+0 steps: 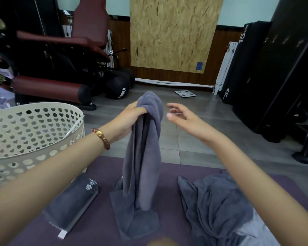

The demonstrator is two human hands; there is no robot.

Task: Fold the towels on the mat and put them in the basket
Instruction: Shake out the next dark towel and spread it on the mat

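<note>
Starting from the left, the cream basket [43, 157] stands at the far-left corner of the mat [100, 219]. A folded towel [73, 205] lies on the mat just beside it, not yet put in. Next comes the left hand [130, 118], its grip closed round the top of a grey towel [142, 157] that hangs bunched lengthwise, its lower end pooled on the mat. The right hand [183, 119] hovers just beside the towel's top, fingers loose and spread, holding nothing.

The step in hand looks like opening this towel out for folding. To do it well, the right hand should find the hem near the left grip and run along it to the free corner, so the cloth spreads flat instead of twisted. Both hands can then lay it on the bare mat between the folded towel and the crumpled towel [212, 206] heaped on the right. Match corners before each fold, and keep the hanging end clear of that heap.
</note>
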